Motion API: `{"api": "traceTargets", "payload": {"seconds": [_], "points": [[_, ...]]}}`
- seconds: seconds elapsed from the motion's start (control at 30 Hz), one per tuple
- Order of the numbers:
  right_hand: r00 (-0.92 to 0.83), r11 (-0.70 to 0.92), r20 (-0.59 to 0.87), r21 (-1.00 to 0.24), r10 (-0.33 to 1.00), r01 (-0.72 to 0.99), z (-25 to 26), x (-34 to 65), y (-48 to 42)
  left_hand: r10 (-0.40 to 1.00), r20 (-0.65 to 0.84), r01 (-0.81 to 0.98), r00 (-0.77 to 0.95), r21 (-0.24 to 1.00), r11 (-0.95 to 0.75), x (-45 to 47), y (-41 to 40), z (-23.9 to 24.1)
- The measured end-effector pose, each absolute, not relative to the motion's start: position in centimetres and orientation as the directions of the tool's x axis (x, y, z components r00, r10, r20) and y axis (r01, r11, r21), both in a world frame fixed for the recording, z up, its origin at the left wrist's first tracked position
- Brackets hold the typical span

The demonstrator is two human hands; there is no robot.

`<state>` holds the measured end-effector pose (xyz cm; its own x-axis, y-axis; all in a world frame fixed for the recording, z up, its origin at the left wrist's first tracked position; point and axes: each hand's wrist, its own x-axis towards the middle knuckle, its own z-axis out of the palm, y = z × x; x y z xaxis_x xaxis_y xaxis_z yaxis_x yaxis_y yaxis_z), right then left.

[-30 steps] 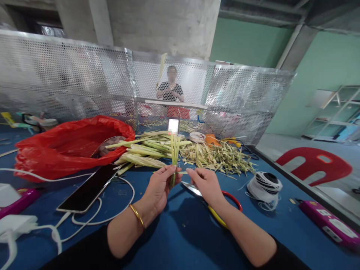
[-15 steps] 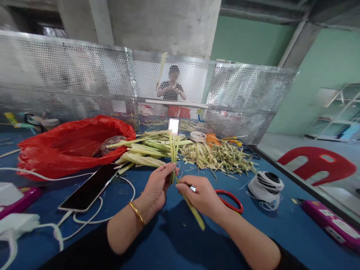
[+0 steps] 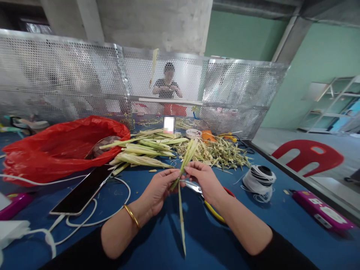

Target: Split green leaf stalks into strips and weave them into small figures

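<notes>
A small bundle of pale green leaf strips (image 3: 190,153) stands up between my two hands, its tops leaning right. My left hand (image 3: 164,187), with a gold bangle at the wrist, pinches the lower part of the bundle. My right hand (image 3: 204,180) is closed on the bundle from the other side, fingertips almost meeting the left ones. One narrow leaf strip (image 3: 181,221) hangs from the grip toward the table's front. Scissors (image 3: 215,212) with red and yellow handles lie partly under my right hand and forearm, blades showing to the left.
Behind my hands lie long green leaf strips (image 3: 144,150) and a heap of leaf scraps (image 3: 225,152). A red plastic bag (image 3: 64,146) and a phone (image 3: 84,191) with cables are at left. A white thread spool (image 3: 258,182) and purple box (image 3: 320,210) are at right. A person (image 3: 168,84) sits beyond the perforated screen.
The bundle has tilted to the right, and my right hand has moved up against it. The loose strip now hangs straighter down. More of the scissors shows. The whole view has shifted slightly.
</notes>
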<state>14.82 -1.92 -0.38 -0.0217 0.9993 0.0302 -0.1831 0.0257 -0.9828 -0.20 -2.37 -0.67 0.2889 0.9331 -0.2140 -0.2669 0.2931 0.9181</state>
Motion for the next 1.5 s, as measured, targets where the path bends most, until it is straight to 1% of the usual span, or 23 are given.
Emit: {"api": "traceTargets", "payload": {"seconds": [0.07, 0.13, 0.23, 0.3, 0.4, 0.47, 0.53, 0.6, 0.7, 0.77, 0.83, 0.93, 1.03, 1.13, 1.27, 1.33, 1.37, 1.5], "points": [[0.049, 0.100, 0.096, -0.991, 0.994, -0.091, -0.3, 14.8, -1.8, 0.959, -0.175, -0.202, 0.222, 0.954, 0.220, -0.2, -2.4, -0.5], [0.090, 0.175, 0.175, -0.985, 0.980, 0.007, -0.2, 14.7, -1.8, 0.983, -0.108, -0.098, 0.150, 0.988, 0.123, -0.1, -2.3, -0.4], [0.076, 0.235, 0.239, -0.971, 0.968, 0.050, 0.0, 14.5, -2.0, 0.989, -0.045, -0.003, 0.143, 0.999, 0.046, -0.1, -2.2, -0.5], [0.071, 0.241, 0.241, -0.971, 0.968, 0.010, 0.2, 14.5, -2.2, 0.982, -0.059, -0.028, 0.179, 0.998, 0.065, -0.1, -2.2, -0.6], [0.058, 0.223, 0.220, -0.973, 0.974, -0.061, 0.3, 14.6, -2.3, 0.965, -0.121, -0.105, 0.232, 0.983, 0.149, 0.0, -2.3, -0.8], [0.029, 0.230, 0.229, -0.972, 0.973, -0.044, 0.3, 14.8, -2.2, 0.956, -0.151, -0.100, 0.253, 0.978, 0.181, 0.1, -2.4, -0.9], [0.005, 0.252, 0.252, -0.968, 0.968, 0.021, 0.1, 14.9, -2.1, 0.949, -0.153, -0.062, 0.274, 0.982, 0.176, 0.1, -2.4, -1.0], [0.007, 0.274, 0.276, -0.957, 0.961, 0.091, -0.1, 15.0, -2.1, 0.953, -0.126, -0.017, 0.276, 0.991, 0.136, 0.1, -2.4, -1.0], [0.042, 0.328, 0.344, -0.920, 0.938, 0.216, -0.4, 15.1, -2.0, 0.984, -0.036, 0.089, 0.175, 0.996, 0.021, 0.2, -2.4, -0.9], [0.070, 0.367, 0.407, -0.875, 0.911, 0.316, -0.5, 15.2, -2.1, 0.993, 0.000, 0.145, 0.116, 0.989, -0.017, 0.2, -2.5, -0.8], [0.074, 0.393, 0.455, -0.830, 0.887, 0.396, -0.6, 15.2, -2.2, 0.987, -0.042, 0.121, 0.158, 0.992, 0.023, 0.3, -2.6, -0.7], [0.040, 0.417, 0.488, -0.782, 0.872, 0.464, -0.6, 15.2, -2.4, 0.935, -0.166, -0.004, 0.313, 0.984, 0.176, 0.4, -2.8, -0.9], [-0.012, 0.421, 0.481, -0.756, 0.877, 0.501, -0.6, 14.9, -2.6, 0.878, -0.199, -0.128, 0.435, 0.952, 0.279, 0.4, -3.0, -1.1], [-0.034, 0.451, 0.513, -0.719, 0.858, 0.529, -0.4, 14.7, -2.8, 0.845, -0.174, -0.166, 0.506, 0.941, 0.294, 0.3, -3.1, -1.3], [-0.042, 0.485, 0.587, -0.623, 0.808, 0.614, -0.2, 14.7, -3.1, 0.866, -0.171, -0.142, 0.469, 0.954, 0.265, 0.3, -3.0, -1.5], [-0.060, 0.467, 0.575, -0.595, 0.816, 0.654, -0.2, 14.8, -3.1, 0.890, -0.194, -0.162, 0.413, 0.946, 0.281, 0.3, -2.9, -1.6], [-0.067, 0.438, 0.542, -0.592, 0.837, 0.677, -0.2, 14.8, -3.1, 0.905, -0.214, -0.180, 0.368, 0.939, 0.295, 0.2, -2.8, -1.6], [-0.111, 0.263, 0.287, -0.568, 0.951, 0.780, -0.3, 14.7, -3.2, 0.947, -0.284, -0.218, 0.149, 0.925, 0.311, -0.2, -2.2, -1.4]]}}
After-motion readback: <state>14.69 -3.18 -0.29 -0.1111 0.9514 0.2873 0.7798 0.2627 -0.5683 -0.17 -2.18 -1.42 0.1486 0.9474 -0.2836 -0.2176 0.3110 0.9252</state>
